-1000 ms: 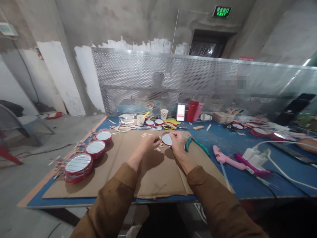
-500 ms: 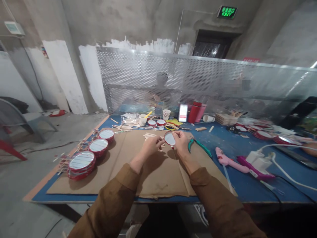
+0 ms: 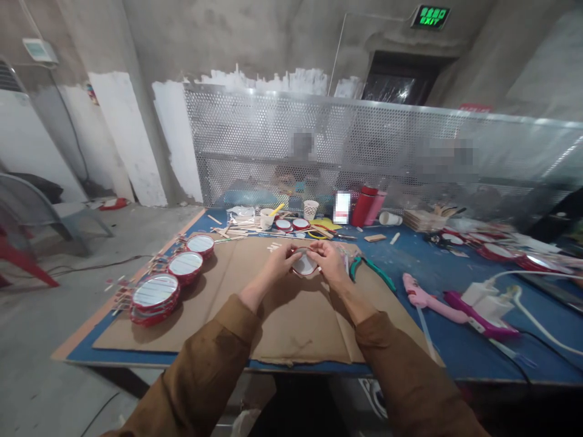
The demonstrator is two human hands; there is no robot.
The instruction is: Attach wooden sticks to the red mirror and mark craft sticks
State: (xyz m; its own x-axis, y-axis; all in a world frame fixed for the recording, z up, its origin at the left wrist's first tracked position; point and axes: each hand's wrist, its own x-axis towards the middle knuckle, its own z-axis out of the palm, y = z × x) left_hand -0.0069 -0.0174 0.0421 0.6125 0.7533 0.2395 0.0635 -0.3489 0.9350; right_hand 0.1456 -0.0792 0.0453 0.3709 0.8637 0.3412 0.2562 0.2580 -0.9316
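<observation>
As the left hand (image 3: 277,262) and right hand (image 3: 330,261) pinch a round red-rimmed mirror (image 3: 304,264) over creased brown cardboard (image 3: 291,334), three stacks of round mirrors (image 3: 155,297) sit nearby, with green-handled pliers (image 3: 371,272) alongside.

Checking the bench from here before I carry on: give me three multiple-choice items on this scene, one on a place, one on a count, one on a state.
1. Where do the teal-handled pliers lie?
A. On the floor
B. Just right of the right hand
C. In a paper cup

2. How many red-rimmed mirror piles sit on the cardboard sheet, left of the hands?
A. Two
B. Five
C. Three

3. What state is the round mirror in?
A. Held between both hands
B. Lying on the cardboard
C. Standing in a cup

Answers:
1. B, the pliers lie beside that hand.
2. C, three piles show in a row.
3. A, the left hand and right hand hold its rim.
</observation>
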